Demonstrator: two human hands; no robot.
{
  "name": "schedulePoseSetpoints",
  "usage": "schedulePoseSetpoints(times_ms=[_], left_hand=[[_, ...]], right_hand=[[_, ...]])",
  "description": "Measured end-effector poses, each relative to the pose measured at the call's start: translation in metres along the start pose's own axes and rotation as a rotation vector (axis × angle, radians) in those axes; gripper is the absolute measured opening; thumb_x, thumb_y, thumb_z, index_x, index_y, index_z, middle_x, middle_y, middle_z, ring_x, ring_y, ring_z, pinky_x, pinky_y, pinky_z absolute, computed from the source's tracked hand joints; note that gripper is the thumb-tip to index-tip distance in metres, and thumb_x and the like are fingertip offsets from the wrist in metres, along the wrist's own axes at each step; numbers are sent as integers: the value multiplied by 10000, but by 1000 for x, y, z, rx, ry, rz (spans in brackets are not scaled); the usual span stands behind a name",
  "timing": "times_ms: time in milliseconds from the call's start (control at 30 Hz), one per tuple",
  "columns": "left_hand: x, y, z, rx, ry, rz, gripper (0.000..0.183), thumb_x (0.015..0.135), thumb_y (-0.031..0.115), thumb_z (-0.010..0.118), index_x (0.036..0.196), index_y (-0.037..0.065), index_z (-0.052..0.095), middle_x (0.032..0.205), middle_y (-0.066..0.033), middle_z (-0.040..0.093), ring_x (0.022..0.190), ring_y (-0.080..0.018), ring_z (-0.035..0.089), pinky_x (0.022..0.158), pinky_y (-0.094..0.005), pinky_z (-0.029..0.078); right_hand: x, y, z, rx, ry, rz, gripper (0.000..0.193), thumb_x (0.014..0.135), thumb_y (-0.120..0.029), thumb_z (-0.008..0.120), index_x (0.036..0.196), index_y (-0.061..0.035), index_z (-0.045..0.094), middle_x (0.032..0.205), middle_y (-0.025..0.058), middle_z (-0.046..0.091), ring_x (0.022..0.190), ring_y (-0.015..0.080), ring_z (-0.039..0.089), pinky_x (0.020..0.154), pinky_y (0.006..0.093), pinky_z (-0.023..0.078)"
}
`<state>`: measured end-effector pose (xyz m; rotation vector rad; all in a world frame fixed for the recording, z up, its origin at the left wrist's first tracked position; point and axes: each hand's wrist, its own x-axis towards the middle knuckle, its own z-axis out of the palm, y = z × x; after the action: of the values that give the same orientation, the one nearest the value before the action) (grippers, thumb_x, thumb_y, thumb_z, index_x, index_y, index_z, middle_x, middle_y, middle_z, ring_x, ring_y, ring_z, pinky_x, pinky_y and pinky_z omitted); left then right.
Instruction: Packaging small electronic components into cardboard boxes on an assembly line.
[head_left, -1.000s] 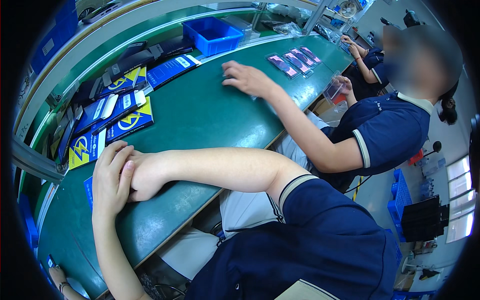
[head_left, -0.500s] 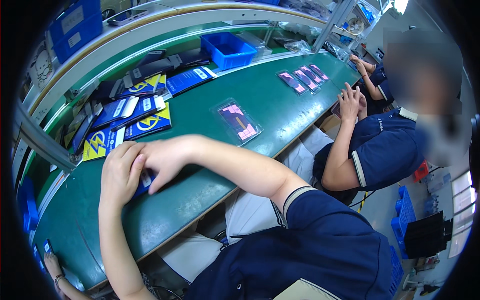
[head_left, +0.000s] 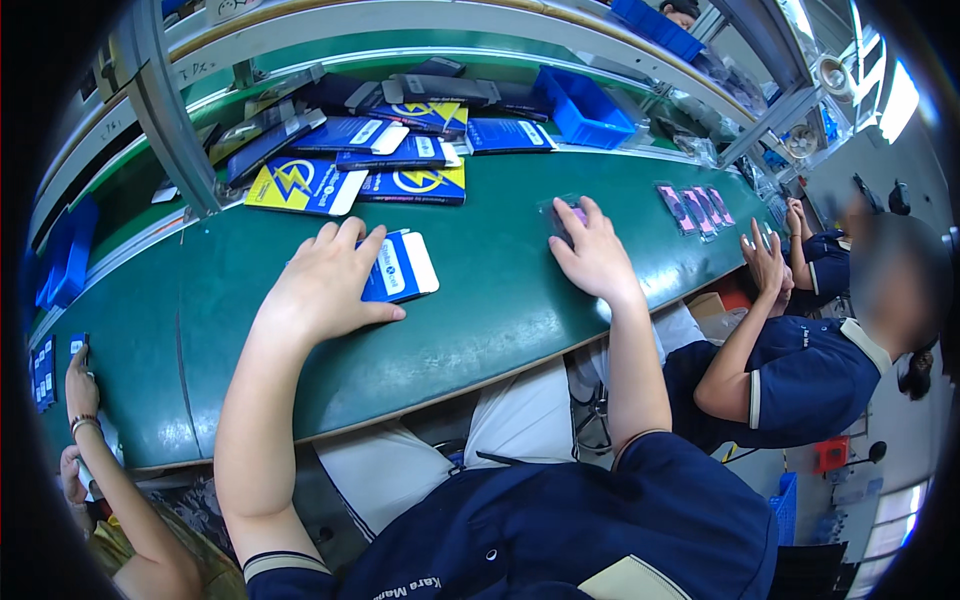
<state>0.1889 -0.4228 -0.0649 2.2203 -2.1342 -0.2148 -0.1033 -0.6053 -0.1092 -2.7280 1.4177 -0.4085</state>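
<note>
My left hand (head_left: 325, 283) lies spread over a small blue carton (head_left: 392, 270) on the green table, thumb stretched out to the right along its near side. The carton's white end flap sticks out on the right; its left part is hidden under my fingers. Farther right, my right hand (head_left: 597, 255) reaches onto a clear plastic blister tray (head_left: 548, 212) with a dark and pink piece in it. Its fingers are bent a little over the tray, thumb apart, and cover most of it. Behind my left hand is a heap of blue-and-yellow cartons (head_left: 305, 185).
A blue bin (head_left: 590, 110) stands behind the table (head_left: 480, 310). Several similar blister trays (head_left: 695, 210) lie at the right, near a co-worker's hands (head_left: 765, 262). At the far left another person's hand (head_left: 82, 385) touches small blue boxes (head_left: 44, 372). A metal post (head_left: 170, 110) rises at the back left.
My hands were together over the carton. My right hand has moved away to the right, onto the blister tray, while my left has stayed at the carton. The view has turned.
</note>
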Motion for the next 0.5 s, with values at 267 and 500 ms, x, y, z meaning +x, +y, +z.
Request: schedulePoseSetpoints(times_ms=[267, 500], left_hand=[[4, 5, -4, -15, 4, -2, 912, 721, 510, 806, 1423, 41, 461, 1335, -168, 488, 1237, -321, 499, 1060, -403, 429], [5, 1, 2, -43, 86, 81, 866, 722, 489, 805, 1387, 26, 498, 1290, -165, 517, 1209, -318, 513, 1039, -406, 435]], right_hand=[[-3, -3, -1, 24, 41, 1, 575, 892, -379, 574, 1391, -98, 518, 1420, 284, 434, 1306, 425, 436, 1093, 469, 370], [-3, 17, 6, 79, -25, -182, 509, 1010, -357, 432, 1450, -103, 452, 1529, 272, 323, 1424, 424, 305, 1162, 451, 270]])
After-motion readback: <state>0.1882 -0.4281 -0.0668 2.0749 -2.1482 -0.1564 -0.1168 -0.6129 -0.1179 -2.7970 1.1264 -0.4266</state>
